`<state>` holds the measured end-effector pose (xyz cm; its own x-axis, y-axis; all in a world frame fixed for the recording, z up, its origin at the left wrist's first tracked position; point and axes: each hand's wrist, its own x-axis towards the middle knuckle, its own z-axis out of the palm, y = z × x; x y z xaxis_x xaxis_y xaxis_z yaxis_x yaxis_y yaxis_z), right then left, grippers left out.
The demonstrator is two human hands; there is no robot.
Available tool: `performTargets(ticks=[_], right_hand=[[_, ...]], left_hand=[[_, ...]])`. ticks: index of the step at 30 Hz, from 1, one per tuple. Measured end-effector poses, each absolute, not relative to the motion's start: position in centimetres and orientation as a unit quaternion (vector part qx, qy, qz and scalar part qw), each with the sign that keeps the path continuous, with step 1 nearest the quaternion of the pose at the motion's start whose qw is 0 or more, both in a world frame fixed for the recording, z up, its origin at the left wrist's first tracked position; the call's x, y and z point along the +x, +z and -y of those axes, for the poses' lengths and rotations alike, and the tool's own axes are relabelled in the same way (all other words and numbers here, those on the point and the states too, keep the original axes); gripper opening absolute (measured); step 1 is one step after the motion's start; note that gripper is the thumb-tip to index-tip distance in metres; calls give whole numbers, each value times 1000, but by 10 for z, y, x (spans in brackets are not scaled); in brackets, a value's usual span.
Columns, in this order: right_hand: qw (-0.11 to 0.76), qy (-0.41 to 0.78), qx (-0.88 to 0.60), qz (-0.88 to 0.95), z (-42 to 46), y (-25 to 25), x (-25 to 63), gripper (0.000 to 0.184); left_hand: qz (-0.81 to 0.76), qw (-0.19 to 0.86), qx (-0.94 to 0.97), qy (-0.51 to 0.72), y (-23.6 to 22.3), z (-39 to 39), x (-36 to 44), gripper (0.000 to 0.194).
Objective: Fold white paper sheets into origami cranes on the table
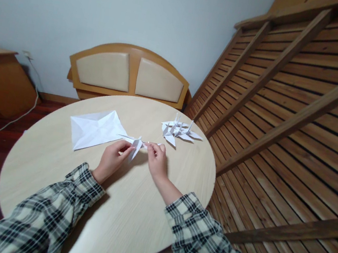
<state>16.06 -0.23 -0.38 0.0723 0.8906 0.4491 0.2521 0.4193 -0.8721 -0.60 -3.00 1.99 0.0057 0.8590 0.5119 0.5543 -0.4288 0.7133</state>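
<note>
L hand (pixel 115 156) & R hand (pixel 157 159) pinching folded paper (pixel 136 143) betw. them; prob. light, crease-prone; best held at folded edges.

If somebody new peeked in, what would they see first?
Probably the big slatted wood panel filling the right side. Then the white paper birds clustered on the round table, far right, and the left hand and right hand pinching folded white paper mid-table.

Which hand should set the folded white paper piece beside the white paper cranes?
Right, probably: the bare right hand grips one end of the piece, nearer the cranes. The bare left hand pinches a flap, closer to the creased white paper sheet.
</note>
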Motion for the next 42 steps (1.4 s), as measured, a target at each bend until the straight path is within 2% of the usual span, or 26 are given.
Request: performTargets(ticks=[4,6,11,18,21,26,30,35,42], right_hand=[[592,146,-503,613,0,8,172,23],[573,126,-494,642,1,14,174,16],[555,212,-402,697,6,15,167,14],[603,302,-418,608,5,4,153,15],[598,330,-401,611,7,4,149,13],[566,390,-367,627,8,2,146,21],[566,378,-378,628,7,1,148,15],[547,346,-370,667,9,5,152,13],[515,272,-382,717,12,12,157,12]], left_hand=[[-492,154,705,487,20,29,-9,18],[-483,149,715,482,20,28,-9,18],[-475,113,734,472,17,28,-10,17],[-516,39,730,448,14,32,-2,20],[-529,-3,730,433,14,33,0,23],[-516,-82,747,412,17,34,0,23],[-499,-117,750,418,21,34,1,21],[-499,-113,700,498,24,34,2,19],[-500,-127,682,519,27,36,2,42]])
